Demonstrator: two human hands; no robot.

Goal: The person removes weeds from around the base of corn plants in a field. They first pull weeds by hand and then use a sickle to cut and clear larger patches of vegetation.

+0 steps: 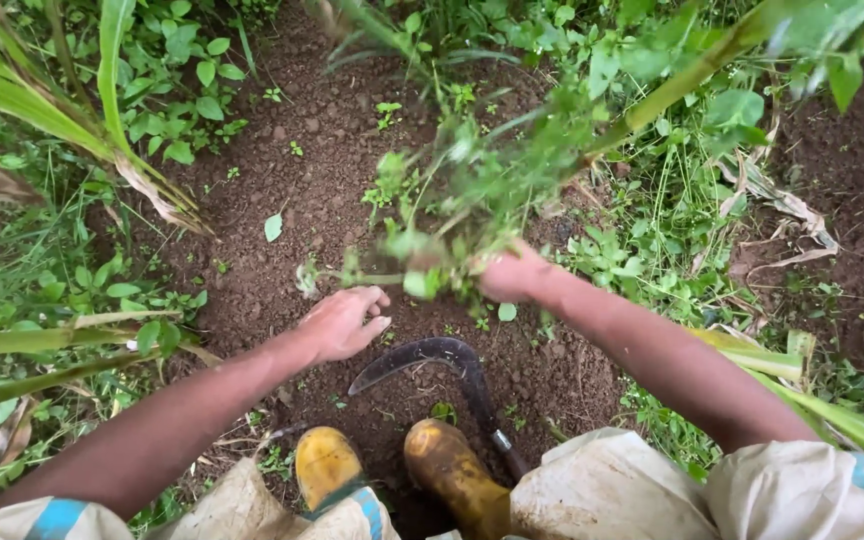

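Here the right hand (514,275) clamps on weeds (472,190), the left hand (344,322) hangs loosely open near the sickle (432,355), whose blade may cut it.

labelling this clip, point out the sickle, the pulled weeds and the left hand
sickle (430,352), head view, on the curved blade
pulled weeds (472,190), head view, on the leafy clump above the right hand (514,276)
left hand (342,322), head view, on its back

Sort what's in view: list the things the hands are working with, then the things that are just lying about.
In the work:
- right hand, shut on a bunch of uprooted green weeds
- left hand, open, reaching over the bare brown soil

Lying about:
- curved dark metal sickle, on the ground, untouched
- loose green leaf
- muddy yellow rubber boots
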